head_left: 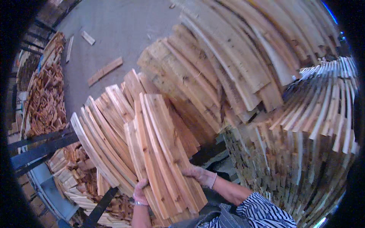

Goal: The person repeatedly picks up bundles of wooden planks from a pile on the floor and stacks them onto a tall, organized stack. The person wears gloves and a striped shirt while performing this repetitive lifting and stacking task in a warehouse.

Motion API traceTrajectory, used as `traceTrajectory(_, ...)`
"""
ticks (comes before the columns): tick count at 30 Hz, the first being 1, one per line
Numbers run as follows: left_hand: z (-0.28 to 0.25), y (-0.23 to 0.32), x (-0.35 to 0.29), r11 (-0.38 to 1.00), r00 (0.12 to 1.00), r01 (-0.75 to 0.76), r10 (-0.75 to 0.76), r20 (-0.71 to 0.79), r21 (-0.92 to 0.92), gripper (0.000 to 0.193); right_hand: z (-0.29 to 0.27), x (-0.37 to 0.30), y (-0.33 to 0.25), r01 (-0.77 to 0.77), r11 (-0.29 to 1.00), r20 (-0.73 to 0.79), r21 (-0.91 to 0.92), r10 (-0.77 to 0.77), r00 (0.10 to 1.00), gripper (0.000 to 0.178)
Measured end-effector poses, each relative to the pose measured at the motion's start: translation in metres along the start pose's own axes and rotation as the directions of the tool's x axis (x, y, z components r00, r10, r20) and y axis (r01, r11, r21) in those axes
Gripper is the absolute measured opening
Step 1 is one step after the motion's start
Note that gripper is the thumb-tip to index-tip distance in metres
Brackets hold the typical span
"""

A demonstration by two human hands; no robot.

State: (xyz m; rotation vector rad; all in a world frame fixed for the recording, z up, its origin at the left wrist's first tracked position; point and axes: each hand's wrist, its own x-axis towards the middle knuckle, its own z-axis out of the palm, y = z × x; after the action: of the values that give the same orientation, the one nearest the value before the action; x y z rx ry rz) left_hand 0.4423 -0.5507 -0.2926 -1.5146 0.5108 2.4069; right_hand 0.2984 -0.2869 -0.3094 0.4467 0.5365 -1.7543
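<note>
A bundle of pale, knotty wooden boards (163, 155) lies in front of the person's body, its near ends between two gloved hands. The left hand (140, 192) curls around the bundle's left edge, thumb up; the right hand (199, 176) presses its fingers against the right edge, so the boards are gripped from both sides. Just left of the bundle lies a row of similar boards (104, 131). Beyond, wider planks (228, 49) reach toward the upper right, and a tall lumber stack (289, 159) stands at right. Loose wood strips (105, 71) lie on the grey surface (114, 26), near a heap of offcuts (47, 95) at far left.
</note>
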Motion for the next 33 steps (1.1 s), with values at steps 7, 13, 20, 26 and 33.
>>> traceTrajectory(7, 0.009, 0.011, -0.051, 0.879, 0.82, -0.475, 0.425, 0.383, 0.04, 0.037, 0.076, -0.057, -0.048, 0.346, 0.9, 0.271, -0.265, -0.275, 0.923, 0.07)
traceTrajectory(13, 0.228, 0.017, -0.09, 0.782, 0.723, -0.549, 0.267, 0.637, 0.295, 0.043, 0.139, -0.149, -0.095, 0.633, 0.667, 0.463, -0.392, -0.452, 0.762, 0.1)
traceTrajectory(20, 0.397, -0.063, -0.171, 0.67, 0.414, -0.651, -0.08, 0.907, 0.357, 0.05, 0.186, -0.357, -0.113, 0.939, 0.294, 0.552, -0.179, -0.76, 0.343, 0.086)
traceTrajectory(26, 0.515, -0.136, -0.235, 0.641, -0.014, -0.727, -0.371, 0.928, 0.245, 0.056, 0.164, -0.497, -0.114, 0.929, -0.07, 0.278, -0.365, -0.96, 0.036, 0.058)
traceTrajectory(33, 0.588, -0.344, -0.32, 0.47, 0.189, -0.588, -0.711, 0.677, 0.658, 0.035, 0.126, -0.704, -0.007, 0.531, -0.114, -0.055, -0.84, -0.955, -0.291, 0.069)
